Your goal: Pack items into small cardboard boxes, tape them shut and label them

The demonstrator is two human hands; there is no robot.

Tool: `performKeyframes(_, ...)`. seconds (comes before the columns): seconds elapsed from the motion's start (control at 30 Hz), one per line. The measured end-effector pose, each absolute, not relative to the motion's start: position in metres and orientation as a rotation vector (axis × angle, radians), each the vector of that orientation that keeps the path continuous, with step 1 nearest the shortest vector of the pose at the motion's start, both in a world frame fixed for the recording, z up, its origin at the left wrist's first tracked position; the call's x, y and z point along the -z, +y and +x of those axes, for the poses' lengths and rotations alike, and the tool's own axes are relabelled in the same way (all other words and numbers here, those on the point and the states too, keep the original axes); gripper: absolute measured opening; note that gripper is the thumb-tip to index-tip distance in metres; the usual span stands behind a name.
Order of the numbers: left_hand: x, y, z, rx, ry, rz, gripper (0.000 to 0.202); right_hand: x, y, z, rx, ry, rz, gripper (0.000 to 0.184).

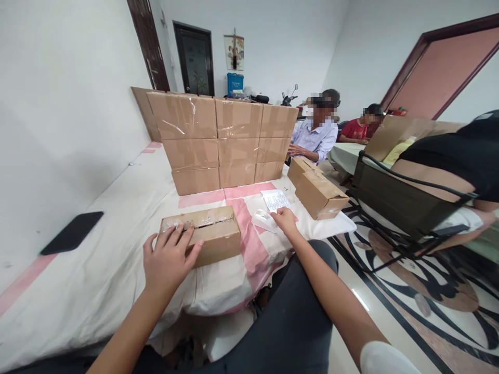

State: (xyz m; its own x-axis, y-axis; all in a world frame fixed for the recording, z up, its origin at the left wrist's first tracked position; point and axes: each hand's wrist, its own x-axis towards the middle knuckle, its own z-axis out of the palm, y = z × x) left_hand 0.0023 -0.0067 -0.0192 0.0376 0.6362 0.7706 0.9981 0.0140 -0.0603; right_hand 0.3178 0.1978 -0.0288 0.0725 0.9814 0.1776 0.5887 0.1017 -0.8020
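A closed cardboard box [220, 240] with crinkled clear tape along its top seam lies on the cloth in front of me. My left hand [167, 257] rests on its near left corner, fingers spread over the taped top and thumb at the front side. To the right, my right hand [285, 221] is closed, its fingertips pinching the edge of a thin white, partly see-through slip [265, 221]. Just beyond that slip lies a white sheet [275, 199] printed with rows of small blue-grey marks. What exactly the slip is cannot be made out.
Stacked taped boxes [237, 140] form a wall at the table's back. Two more boxes [322, 195] stand at the right edge. A black phone-like slab [72, 233] lies left on the cloth [128, 228]. People sit beyond; a folding chair [393, 208] is at right.
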Motion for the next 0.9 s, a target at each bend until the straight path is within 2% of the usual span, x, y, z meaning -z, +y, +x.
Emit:
performKeyframes(0.17,0.019,-0.007,0.003,0.744,-1.675,-1.685,0.04,0.021,0.195,0.325,-0.788,-1.59,-1.622,0.048)
performKeyframes(0.37,0.019,-0.008,0.004,0.744,-1.695,-1.687,0.04,0.022,0.194,0.334,-1.181,-1.516,-1.608,0.026)
performKeyframes(0.53,0.018,-0.008,0.004,0.754,-1.739,-1.709,0.039,0.023,0.198,0.336,-1.424,-1.342,-1.524,0.019)
performKeyframes(0.9,0.02,-0.008,0.005,0.746,-1.734,-1.698,0.04,0.015,0.189,0.342,-1.543,-1.184,-1.443,0.013)
